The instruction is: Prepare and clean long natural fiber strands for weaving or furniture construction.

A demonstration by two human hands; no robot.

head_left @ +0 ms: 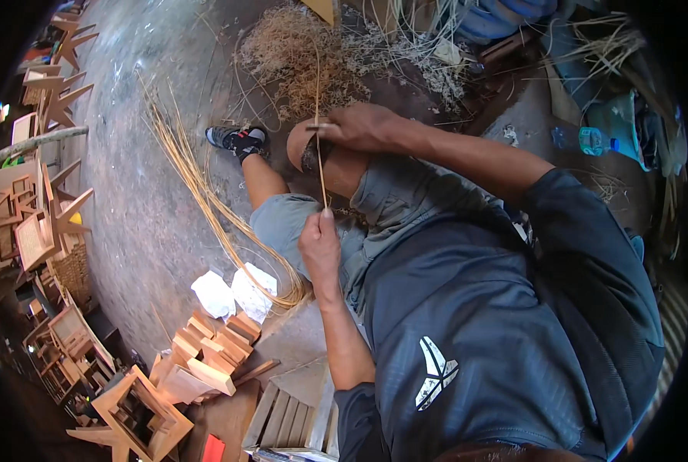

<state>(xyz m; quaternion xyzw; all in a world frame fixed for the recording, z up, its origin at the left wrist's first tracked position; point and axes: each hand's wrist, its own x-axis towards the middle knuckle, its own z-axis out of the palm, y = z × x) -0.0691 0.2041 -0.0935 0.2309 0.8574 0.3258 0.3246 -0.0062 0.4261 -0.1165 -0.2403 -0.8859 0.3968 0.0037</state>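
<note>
A thin tan rattan strip (322, 175) runs taut between my hands and extends beyond my raised knee. My left hand (320, 245) is closed on its near end, with the thumb along it. On the knee, my right hand (357, 126) grips a small flat blade (322, 125) that lies across the strip. A dark pad (311, 155) is wrapped around the knee beneath the strip. Most of the blade's handle is hidden in my right fist. To the left of my legs, a long bundle of rattan strips (198, 185) curves over the floor.
Curly shavings (294, 58) lie heaped beyond my knee. Two white pieces (253, 292), wooden blocks (213, 346) and a wooden star frame (140, 416) are at the near left. Wooden frames (40, 231) line the far left. A plastic bottle (596, 142) lies at right.
</note>
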